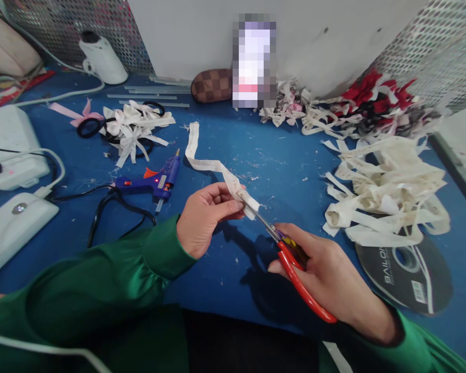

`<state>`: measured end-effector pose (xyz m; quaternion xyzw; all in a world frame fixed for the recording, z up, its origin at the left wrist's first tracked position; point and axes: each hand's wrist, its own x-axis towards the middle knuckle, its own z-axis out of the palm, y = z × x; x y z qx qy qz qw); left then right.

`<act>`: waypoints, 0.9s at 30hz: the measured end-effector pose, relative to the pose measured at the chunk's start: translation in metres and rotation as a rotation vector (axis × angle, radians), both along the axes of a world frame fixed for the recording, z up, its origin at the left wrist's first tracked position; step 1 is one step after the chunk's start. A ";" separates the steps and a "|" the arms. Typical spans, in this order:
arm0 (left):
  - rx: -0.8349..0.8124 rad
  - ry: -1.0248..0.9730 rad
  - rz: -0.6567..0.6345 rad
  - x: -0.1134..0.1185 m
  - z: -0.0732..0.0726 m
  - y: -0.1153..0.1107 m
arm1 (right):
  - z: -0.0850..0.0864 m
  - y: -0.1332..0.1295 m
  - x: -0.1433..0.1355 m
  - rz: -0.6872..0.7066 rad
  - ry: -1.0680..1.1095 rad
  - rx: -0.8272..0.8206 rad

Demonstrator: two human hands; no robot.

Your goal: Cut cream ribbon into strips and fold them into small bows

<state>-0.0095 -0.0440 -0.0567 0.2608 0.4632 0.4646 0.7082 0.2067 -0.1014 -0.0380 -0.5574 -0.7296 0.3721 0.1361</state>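
Between thumb and fingers, my left hand [210, 215] pinches a white ribbon [207, 165] near its front end. The rest of the ribbon trails back across the blue table in a bent line. My right hand [326, 274] is closed round red-handled scissors [301, 285]. Their blades point up and left and meet the ribbon just beside my left thumb; how far apart the blades are is hard to see. A blue glue gun [155, 181] lies to the left of my left hand, its small red light showing.
White ribbon bows with black hair ties [134, 127] lie at the back left. Cream ribbon lengths [392, 181] are heaped at the right above a black spool [404, 274]. Behind stand a phone [253, 65], a checked pouch [212, 85] and red-and-white ribbon pieces [373, 96]. White power boxes [17, 223] are left.
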 end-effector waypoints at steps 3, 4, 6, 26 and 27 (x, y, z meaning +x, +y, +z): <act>0.000 -0.001 0.009 0.000 0.001 0.000 | 0.000 0.000 0.001 0.003 0.003 0.002; -0.001 0.000 0.008 0.000 0.001 0.000 | 0.000 -0.001 0.001 0.005 -0.001 0.006; -0.002 0.004 0.003 0.000 0.001 0.000 | -0.001 -0.001 0.003 0.013 -0.011 0.014; 0.012 -0.003 0.108 -0.007 0.001 0.008 | -0.003 0.000 0.009 0.021 -0.072 0.115; 0.015 0.003 0.100 -0.007 0.001 0.008 | -0.004 0.000 0.009 0.020 -0.074 0.115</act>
